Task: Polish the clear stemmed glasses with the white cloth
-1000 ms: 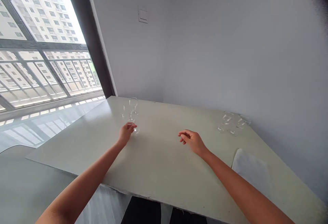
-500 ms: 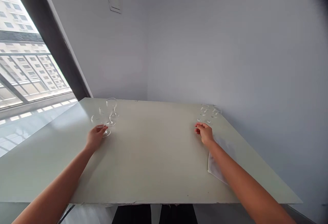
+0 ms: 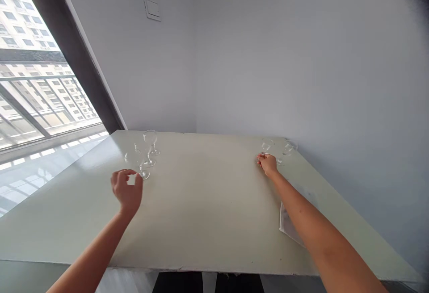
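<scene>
Three clear stemmed glasses stand upright in a slanting row on the left of the table: the near glass [image 3: 134, 158], a middle one, and the far glass [image 3: 150, 137]. My left hand [image 3: 128, 189] is just in front of the near glass, thumb and curled fingers apart, holding nothing. On the right, my right hand [image 3: 268, 165] has its fingers pinched low on a clear stemmed glass [image 3: 267, 144], around its stem or foot; the fingers partly hide it. Another stemmed glass [image 3: 290, 147] stands right beside it, toward the table's right edge.
A folded whitish cloth [image 3: 291, 226] lies under my right forearm. The pale table [image 3: 208, 203] meets grey walls at the back and right. A window with a railing [image 3: 50, 98] is at the left, and a switch plate [image 3: 153, 9] is on the wall.
My left hand has let go of the near left glass and drawn back toward me. My right hand has reached slightly forward and closed on the lower part of a right-hand glass.
</scene>
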